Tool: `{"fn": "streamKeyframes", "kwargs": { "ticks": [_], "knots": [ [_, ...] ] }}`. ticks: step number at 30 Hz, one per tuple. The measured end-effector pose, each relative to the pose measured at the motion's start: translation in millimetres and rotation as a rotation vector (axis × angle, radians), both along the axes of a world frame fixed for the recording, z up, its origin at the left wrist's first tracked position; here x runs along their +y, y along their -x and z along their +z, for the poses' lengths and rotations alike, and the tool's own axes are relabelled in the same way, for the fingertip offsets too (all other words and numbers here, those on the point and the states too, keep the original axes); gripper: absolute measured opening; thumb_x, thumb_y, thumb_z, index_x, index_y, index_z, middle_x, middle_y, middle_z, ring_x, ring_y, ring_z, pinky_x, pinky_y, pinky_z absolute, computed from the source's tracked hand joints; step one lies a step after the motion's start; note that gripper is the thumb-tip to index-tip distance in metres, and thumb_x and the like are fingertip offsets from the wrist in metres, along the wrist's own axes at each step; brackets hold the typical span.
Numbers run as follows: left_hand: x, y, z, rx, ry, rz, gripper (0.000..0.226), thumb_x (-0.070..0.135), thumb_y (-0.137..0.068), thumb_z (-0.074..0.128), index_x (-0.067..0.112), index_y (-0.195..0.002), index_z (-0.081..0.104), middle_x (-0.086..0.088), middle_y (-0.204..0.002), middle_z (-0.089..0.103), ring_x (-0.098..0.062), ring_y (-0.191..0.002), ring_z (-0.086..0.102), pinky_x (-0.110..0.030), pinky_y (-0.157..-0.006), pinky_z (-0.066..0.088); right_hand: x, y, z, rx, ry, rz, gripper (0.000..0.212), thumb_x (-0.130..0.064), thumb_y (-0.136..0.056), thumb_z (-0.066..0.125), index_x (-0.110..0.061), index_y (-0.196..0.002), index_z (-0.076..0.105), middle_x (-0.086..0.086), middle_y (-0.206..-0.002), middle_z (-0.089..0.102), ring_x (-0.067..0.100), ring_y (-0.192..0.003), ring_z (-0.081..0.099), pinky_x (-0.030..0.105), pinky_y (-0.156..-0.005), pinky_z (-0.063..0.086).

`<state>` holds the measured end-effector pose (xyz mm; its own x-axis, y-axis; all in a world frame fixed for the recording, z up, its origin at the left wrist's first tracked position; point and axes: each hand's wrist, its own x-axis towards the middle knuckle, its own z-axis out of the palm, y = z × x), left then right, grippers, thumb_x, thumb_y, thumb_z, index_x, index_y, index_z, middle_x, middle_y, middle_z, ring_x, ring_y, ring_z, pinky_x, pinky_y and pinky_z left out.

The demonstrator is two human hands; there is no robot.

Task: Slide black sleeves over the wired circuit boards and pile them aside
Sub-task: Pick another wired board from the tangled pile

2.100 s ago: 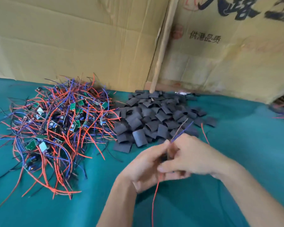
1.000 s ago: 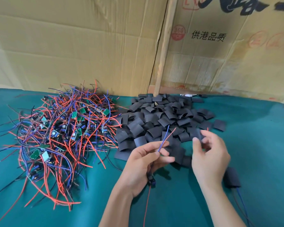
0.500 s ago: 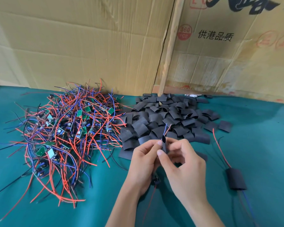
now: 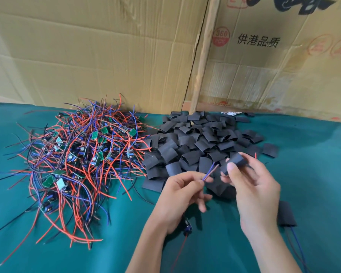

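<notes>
Green worktop (image 4: 313,174) backed by cardboard sheets (image 4: 106,56). Far left, tangled heap of wired boards (image 4: 77,160); beside it, pile of black sleeves (image 4: 195,146). Near right, one finished sleeved board (image 4: 286,214). Left hand (image 4: 182,196) pinching wire ends (image 4: 210,173), board (image 4: 187,227) seemingly dangling below. Right hand (image 4: 252,186) gripping a sleeve (image 4: 237,160) just beside those ends.

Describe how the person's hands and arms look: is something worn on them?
Both the left hand and the right hand are bare, with no gloves, rings or watch in view. The forearms are also bare down to the picture's edge; no sleeve shows. The nails are short and unpainted.
</notes>
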<state>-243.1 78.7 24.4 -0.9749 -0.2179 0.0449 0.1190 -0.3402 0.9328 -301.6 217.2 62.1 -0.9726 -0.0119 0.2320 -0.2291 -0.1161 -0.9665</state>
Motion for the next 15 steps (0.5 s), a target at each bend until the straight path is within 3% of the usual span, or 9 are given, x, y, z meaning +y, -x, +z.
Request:
{"fn": "streamKeyframes", "kwargs": {
  "ticks": [3,6,9,15],
  "knots": [
    [-0.1,0.9,-0.4,0.012,0.019,-0.047,0.021,0.007,-0.092,0.054,0.01,-0.093,0.075,-0.009,-0.068,0.058,-0.023,-0.05,0.062,-0.039,-0.094,0.056,-6.5,-4.9,-2.9,-0.008,0.057,0.105,0.025,-0.004,-0.094,0.07,-0.013,-0.117,0.067,0.007,-0.096,0.079,0.024,-0.078,0.076,0.031,-0.073,0.061],
    [-1.4,1.8,-3.3,0.002,0.019,-0.01,0.023,0.006,-0.089,0.053,0.01,-0.09,0.075,-0.008,-0.063,0.056,-0.02,-0.043,0.056,-0.042,-0.094,0.056,-10.0,-6.6,-1.7,-0.05,0.14,0.17,0.022,-0.002,-0.094,0.069,-0.009,-0.115,0.064,0.012,-0.099,0.078,0.031,-0.085,0.075,0.032,-0.073,0.061],
    [-0.7,2.8,-4.1,-0.021,0.022,0.023,0.024,0.006,-0.086,0.052,0.01,-0.089,0.075,-0.007,-0.058,0.052,-0.018,-0.037,0.049,-0.041,-0.094,0.057,3.0,3.4,4.9,-0.115,0.29,0.12,0.016,-0.006,-0.096,0.067,-0.013,-0.11,0.066,0.005,-0.092,0.077,0.028,-0.085,0.075,0.026,-0.07,0.059],
    [0.5,2.7,-4.6,-0.035,0.098,0.039,0.025,0.006,-0.084,0.051,0.008,-0.09,0.075,-0.005,-0.056,0.052,-0.017,-0.036,0.047,-0.035,-0.091,0.057,-5.2,-6.4,-2.9,-0.014,0.01,0.213,0.025,-0.004,-0.092,0.073,-0.015,-0.112,0.064,0.008,-0.099,0.078,0.03,-0.087,0.076,0.037,-0.078,0.062]
  ]
}}
